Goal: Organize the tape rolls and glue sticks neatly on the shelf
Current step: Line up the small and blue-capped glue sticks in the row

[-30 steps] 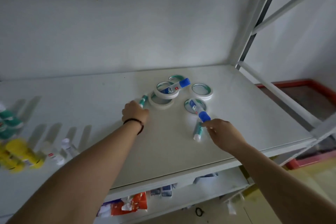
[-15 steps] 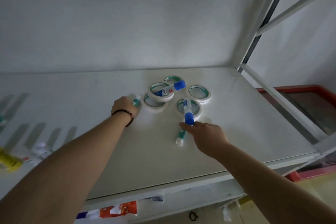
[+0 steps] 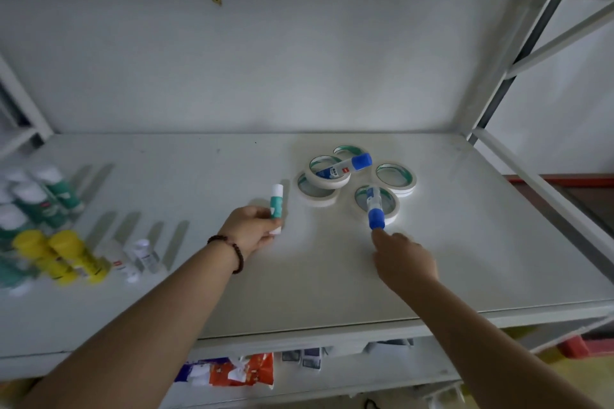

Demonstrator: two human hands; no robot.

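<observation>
Now left hand point(image 3: 248, 230) has stood teal glue stick point(image 3: 276, 201) upright.

Upright glue sticks point(image 3: 43, 199) at the shelf's left end are motion-blurred and cut by the frame edge. The right hand point(image 3: 403, 257) hides its own curled fingers. Packets point(image 3: 239, 372) on the lower shelf are mostly hidden, labels unreadable.

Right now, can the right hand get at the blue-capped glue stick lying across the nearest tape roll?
Probably yes: the right hand reaches toward the blue-capped glue stick, fingertip just short of its cap, nothing between.
</observation>
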